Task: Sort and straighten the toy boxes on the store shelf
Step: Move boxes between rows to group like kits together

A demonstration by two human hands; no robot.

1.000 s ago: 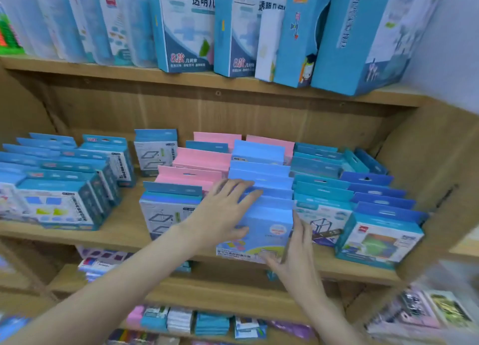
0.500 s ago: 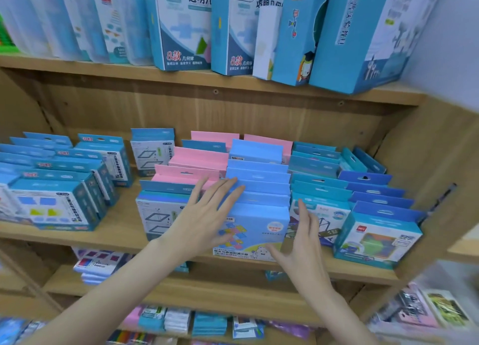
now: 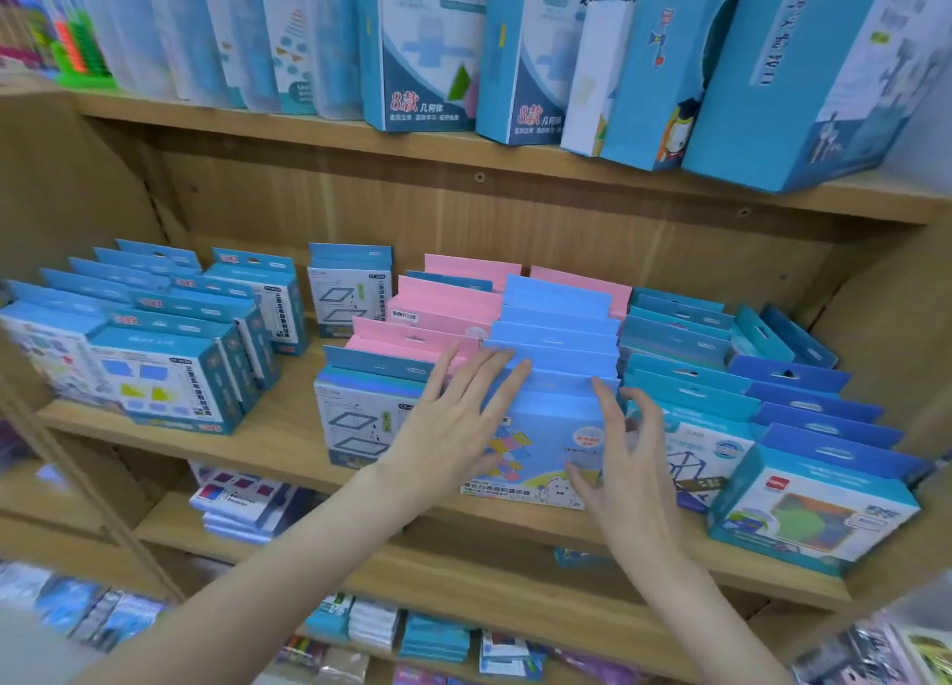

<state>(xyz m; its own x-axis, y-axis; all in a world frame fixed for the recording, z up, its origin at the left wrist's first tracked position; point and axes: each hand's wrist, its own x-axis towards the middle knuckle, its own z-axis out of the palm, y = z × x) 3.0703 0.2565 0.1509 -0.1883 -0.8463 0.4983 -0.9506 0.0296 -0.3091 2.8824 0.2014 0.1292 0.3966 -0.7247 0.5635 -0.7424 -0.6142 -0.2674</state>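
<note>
Hands: left (image 3: 453, 427) flat, spread | right (image 3: 626, 458) loosely spread | glossy blue box (image 3: 546, 442)

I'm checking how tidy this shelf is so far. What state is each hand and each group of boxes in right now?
left hand: open, fingers flat on the light blue row.
right hand: open, fingers loosely curled beside the front box.
light blue row: upright, front box leaning forward.
pink boxes: upright, staggered.
boxes on the top shelf: leaning left.
</note>
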